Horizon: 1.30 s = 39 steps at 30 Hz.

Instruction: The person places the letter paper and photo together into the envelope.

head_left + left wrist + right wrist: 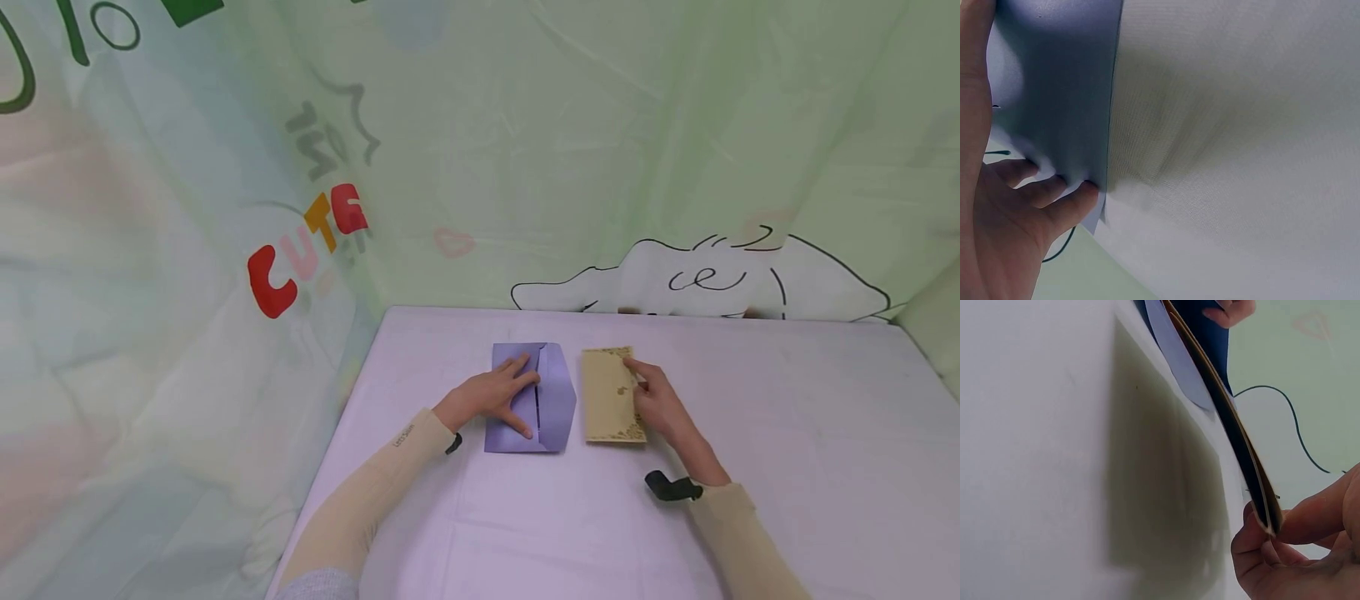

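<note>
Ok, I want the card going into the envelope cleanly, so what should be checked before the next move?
1. Purple envelope lies flat on the table, flap open to the right: ok.
2. Left hand presses on the envelope: ok.
3. Right hand pinches the tan card at its right edge: ok.
4. Card edge raised off the table, as the right wrist view shows: ok.
5. Card beside the envelope, not overlapping it: ok.
6. Envelope pocket spread wide enough: cannot tell.
</note>
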Tool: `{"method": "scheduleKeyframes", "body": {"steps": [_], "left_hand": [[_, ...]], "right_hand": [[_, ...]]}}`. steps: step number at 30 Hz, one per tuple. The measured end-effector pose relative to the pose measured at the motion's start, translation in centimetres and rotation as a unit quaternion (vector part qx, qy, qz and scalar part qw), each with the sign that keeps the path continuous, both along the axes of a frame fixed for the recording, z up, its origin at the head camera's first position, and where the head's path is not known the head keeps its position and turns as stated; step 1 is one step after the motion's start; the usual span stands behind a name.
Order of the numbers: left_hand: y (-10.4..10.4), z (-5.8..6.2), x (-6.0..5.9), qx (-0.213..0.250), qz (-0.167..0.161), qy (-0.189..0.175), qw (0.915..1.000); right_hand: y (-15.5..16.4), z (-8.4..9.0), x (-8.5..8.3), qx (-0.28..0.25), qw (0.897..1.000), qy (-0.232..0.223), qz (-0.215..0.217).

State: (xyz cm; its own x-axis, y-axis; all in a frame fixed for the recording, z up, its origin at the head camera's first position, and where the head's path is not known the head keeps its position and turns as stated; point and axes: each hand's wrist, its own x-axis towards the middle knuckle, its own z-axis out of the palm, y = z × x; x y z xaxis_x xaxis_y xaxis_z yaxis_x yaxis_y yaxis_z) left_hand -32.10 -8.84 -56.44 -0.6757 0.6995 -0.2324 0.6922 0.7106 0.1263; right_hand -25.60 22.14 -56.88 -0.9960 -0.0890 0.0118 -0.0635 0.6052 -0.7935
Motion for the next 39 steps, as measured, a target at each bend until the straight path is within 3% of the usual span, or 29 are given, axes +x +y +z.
{"method": "scheduleKeyframes", "body": {"steps": [39], "left_hand": [[0.3,0.2,0.0,-0.012,0.007,-0.006,0.9999]], "right_hand": [[-6.1,-1.4,-1.1,-0.05,0.998,0.02,0.042]]}}
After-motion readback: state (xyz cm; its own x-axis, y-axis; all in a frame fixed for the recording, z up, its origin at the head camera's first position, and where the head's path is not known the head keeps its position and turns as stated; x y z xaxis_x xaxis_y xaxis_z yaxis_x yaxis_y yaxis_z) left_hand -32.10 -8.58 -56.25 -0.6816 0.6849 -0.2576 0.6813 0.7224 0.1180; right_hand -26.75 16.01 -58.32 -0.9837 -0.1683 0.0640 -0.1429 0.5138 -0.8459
